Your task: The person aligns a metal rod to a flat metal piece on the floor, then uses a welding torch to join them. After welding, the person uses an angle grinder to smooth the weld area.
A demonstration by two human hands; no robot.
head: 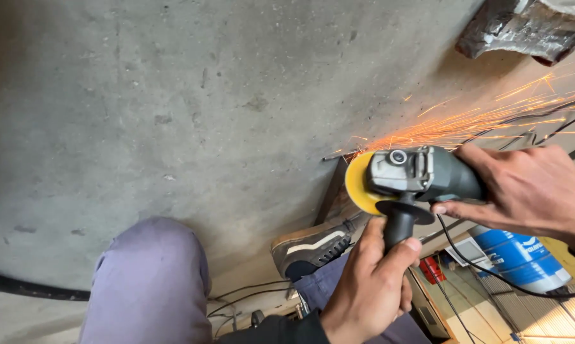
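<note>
An angle grinder [421, 175] is held low over a concrete floor [172, 95], with its yellow disc [357, 185] set against the edge of a dark metal piece [335, 191]. Orange sparks [491, 118] are thrown off to the right. The black side handle [397, 226] is wrapped tight by the fingers of the left hand [373, 286]; the grey body is clasped from the rear by the right hand [532, 188], fingers closed round it. A black cord [485, 267] is seen trailing from the tool. A sneaker [313, 245] is planted just beside the metal piece, a grey-trousered knee [147, 280] lower left. A blue cylinder [523, 258] is lying lower right; its contents cannot be told. A crumpled foil-like sheet [529, 25] is seen top right.
</note>
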